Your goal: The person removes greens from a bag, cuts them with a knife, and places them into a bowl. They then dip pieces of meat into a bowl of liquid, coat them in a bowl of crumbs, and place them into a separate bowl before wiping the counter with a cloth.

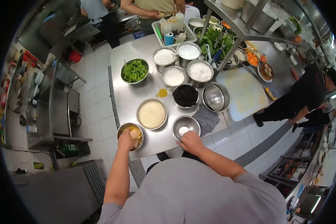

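Observation:
My left hand reaches into a steel bowl of yellow liquid, like beaten egg. Pale pieces show at its fingers, which are curled; what they hold is partly hidden. My right hand grips the near rim of another steel bowl, which has a little white stuff at its bottom. Behind the left bowl stands a bowl of pale crumbs. A grey cloth lies beside the right bowl. A yellow spill is on the table.
Further back stand a bowl of greens, several bowls of white powder, a dark-filled bowl and stacked bowls. A cutting board and a knife are at right. A shelf post rises there. Co-workers stand around.

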`<control>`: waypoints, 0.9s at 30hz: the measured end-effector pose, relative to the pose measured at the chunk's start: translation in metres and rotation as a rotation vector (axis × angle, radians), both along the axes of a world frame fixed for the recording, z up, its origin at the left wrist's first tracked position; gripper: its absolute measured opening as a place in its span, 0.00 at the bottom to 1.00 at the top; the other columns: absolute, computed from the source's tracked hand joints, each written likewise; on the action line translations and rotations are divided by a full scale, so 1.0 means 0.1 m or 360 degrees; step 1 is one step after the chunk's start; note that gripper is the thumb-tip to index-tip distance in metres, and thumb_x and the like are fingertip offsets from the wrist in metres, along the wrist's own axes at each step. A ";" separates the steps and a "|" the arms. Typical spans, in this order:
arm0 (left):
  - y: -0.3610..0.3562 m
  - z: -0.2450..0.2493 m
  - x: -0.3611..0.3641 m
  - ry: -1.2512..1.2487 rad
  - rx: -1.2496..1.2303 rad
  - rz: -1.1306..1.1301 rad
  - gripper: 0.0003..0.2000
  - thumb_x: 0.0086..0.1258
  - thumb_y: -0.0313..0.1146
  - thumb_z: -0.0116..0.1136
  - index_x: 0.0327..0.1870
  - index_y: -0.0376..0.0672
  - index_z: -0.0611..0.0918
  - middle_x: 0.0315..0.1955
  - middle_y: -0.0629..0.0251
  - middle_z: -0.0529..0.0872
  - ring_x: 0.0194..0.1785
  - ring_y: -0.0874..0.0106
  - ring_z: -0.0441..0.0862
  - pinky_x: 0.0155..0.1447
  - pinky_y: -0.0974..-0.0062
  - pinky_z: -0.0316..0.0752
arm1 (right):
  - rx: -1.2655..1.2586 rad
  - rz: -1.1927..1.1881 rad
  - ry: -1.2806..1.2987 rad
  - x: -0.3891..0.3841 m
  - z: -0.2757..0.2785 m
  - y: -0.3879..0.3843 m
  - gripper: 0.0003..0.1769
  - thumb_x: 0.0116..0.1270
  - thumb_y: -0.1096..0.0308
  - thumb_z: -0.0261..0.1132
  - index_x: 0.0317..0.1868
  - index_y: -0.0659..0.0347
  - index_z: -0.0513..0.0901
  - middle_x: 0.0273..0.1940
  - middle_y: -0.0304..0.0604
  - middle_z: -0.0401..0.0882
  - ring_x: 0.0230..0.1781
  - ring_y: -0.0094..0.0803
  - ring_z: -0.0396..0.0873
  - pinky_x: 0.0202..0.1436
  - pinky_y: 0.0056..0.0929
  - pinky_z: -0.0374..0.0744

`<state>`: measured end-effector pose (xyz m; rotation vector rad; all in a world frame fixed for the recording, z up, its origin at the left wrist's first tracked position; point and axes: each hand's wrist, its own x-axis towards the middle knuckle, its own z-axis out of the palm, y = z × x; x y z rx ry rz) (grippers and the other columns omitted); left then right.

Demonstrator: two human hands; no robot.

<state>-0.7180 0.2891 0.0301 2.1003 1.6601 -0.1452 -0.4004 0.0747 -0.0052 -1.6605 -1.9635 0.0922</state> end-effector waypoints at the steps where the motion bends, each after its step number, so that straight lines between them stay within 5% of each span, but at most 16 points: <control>1: 0.04 0.03 -0.01 -0.0021 -0.0088 -0.0025 0.25 0.61 0.27 0.74 0.62 0.42 0.86 0.62 0.47 0.89 0.64 0.46 0.86 0.67 0.53 0.82 | 0.0034 -0.0023 0.0097 -0.01 0.13 0.02 0.16 0.64 0.55 0.80 0.38 0.57 0.85 0.36 0.43 0.81 0.43 0.46 0.82 0.50 0.44 0.78; 4: 0.11 -0.21 -0.17 -0.0069 0.0201 -0.0117 0.24 0.60 0.27 0.75 0.60 0.42 0.87 0.59 0.48 0.90 0.61 0.47 0.88 0.66 0.54 0.83 | 0.0120 -0.0292 0.0220 0.21 0.12 0.03 0.18 0.64 0.57 0.76 0.47 0.60 0.88 0.47 0.49 0.84 0.54 0.52 0.82 0.63 0.51 0.78; 7: 0.02 0.07 -0.08 -0.0098 0.0118 0.0016 0.23 0.63 0.27 0.72 0.62 0.43 0.87 0.62 0.49 0.88 0.65 0.47 0.85 0.69 0.55 0.82 | 0.0062 -0.0829 0.0049 0.69 -0.11 0.02 0.19 0.63 0.66 0.72 0.54 0.61 0.88 0.59 0.54 0.83 0.67 0.57 0.78 0.71 0.54 0.76; 11: -0.18 0.11 -0.06 -0.0178 0.0327 -0.0170 0.21 0.65 0.26 0.68 0.61 0.43 0.87 0.68 0.50 0.83 0.70 0.48 0.81 0.70 0.53 0.81 | 0.0013 -0.0911 -0.0380 0.99 -0.18 -0.06 0.18 0.62 0.72 0.70 0.53 0.62 0.88 0.63 0.54 0.80 0.67 0.57 0.76 0.70 0.55 0.76; 14: -0.17 -0.05 -0.02 -0.0033 0.0180 -0.0072 0.22 0.64 0.26 0.68 0.62 0.44 0.86 0.71 0.50 0.79 0.72 0.48 0.78 0.72 0.52 0.80 | -0.0354 -0.0824 -0.0031 1.16 -0.23 0.02 0.17 0.59 0.74 0.69 0.50 0.61 0.88 0.58 0.52 0.82 0.61 0.56 0.79 0.66 0.54 0.79; 19: 0.00 -0.27 -0.13 -0.0053 0.0038 -0.0067 0.29 0.63 0.27 0.68 0.70 0.45 0.82 0.67 0.47 0.80 0.69 0.43 0.79 0.73 0.50 0.79 | 0.0109 -0.0645 0.0224 0.72 0.45 0.07 0.15 0.55 0.75 0.69 0.45 0.59 0.88 0.49 0.50 0.84 0.54 0.54 0.81 0.57 0.49 0.82; 24: -0.12 -0.12 -0.05 -0.0105 -0.0025 -0.0049 0.39 0.59 0.37 0.76 0.77 0.46 0.77 0.75 0.41 0.75 0.76 0.39 0.74 0.79 0.50 0.74 | -0.0372 -0.0225 0.0083 0.01 0.21 0.42 0.24 0.60 0.62 0.73 0.57 0.60 0.89 0.60 0.49 0.83 0.63 0.51 0.79 0.69 0.58 0.77; 26: -0.12 -0.06 -0.03 -0.0097 -0.0036 -0.0047 0.43 0.58 0.42 0.80 0.79 0.46 0.76 0.77 0.39 0.73 0.79 0.39 0.72 0.81 0.50 0.72 | -0.0271 0.0021 -0.0155 -0.16 0.17 0.48 0.36 0.59 0.53 0.77 0.67 0.60 0.84 0.67 0.49 0.81 0.70 0.48 0.75 0.76 0.60 0.70; 27: -0.12 -0.03 -0.05 -0.0122 -0.0109 -0.0136 0.48 0.55 0.46 0.82 0.81 0.45 0.75 0.79 0.37 0.70 0.81 0.38 0.69 0.83 0.50 0.70 | -0.0507 0.0083 -0.0197 -0.16 0.16 0.47 0.48 0.56 0.45 0.81 0.73 0.63 0.79 0.73 0.51 0.77 0.75 0.46 0.72 0.81 0.54 0.65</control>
